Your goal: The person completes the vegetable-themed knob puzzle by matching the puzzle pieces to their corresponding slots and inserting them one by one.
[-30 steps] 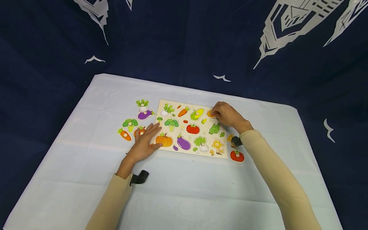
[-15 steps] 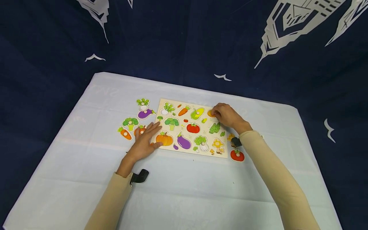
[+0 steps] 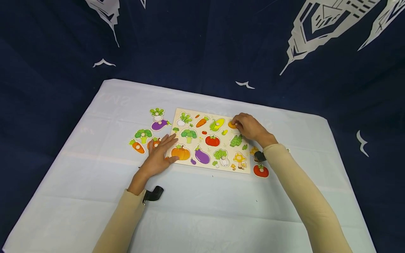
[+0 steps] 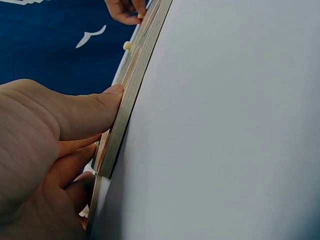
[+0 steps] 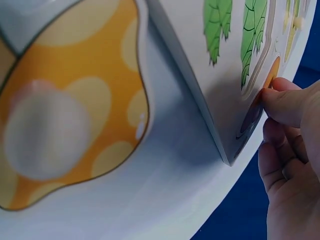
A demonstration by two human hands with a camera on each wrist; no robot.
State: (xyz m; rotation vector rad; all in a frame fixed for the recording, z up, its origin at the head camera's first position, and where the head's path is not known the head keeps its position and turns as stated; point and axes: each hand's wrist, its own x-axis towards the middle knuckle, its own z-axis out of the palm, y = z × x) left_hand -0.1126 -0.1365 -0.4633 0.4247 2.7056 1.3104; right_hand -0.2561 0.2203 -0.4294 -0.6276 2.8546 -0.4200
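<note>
Taking the board [image 3: 228, 149] as the clock, it lies flat on the white surface [image 3: 202, 211], pictures facing up. At 2 o'clock the right hand [image 3: 251, 128] pinches the orange piece [image 3: 231, 124] between thumb and finger; I cannot tell whether the piece is fully seated. At 8 o'clock the left hand [image 3: 158, 155] is spread, its thumb resting on the board's edge.

A sideways push at 2 o'clock could twist the board, or leave the orange piece tilted. If the thumb at 8 o'clock lifted, the board might slide on the surface. The spread fingers could also knock the half-hidden piece [image 3: 155, 143] just beside them at 9 o'clock.

Counted: one board, eleven large pictures on it, one piece in the right hand, seven loose ones in sight. Five lie between 9 and 10 o'clock: radish [image 3: 156, 115], eggplant [image 3: 159, 125], broccoli [image 3: 143, 135], carrot [image 3: 137, 146] and the half-hidden piece. Two lie between 3 and 4 o'clock: mushroom [image 5: 100, 105] and tomato [image 3: 261, 171]. The right sleeve [image 3: 303, 189] may hide more.
</note>
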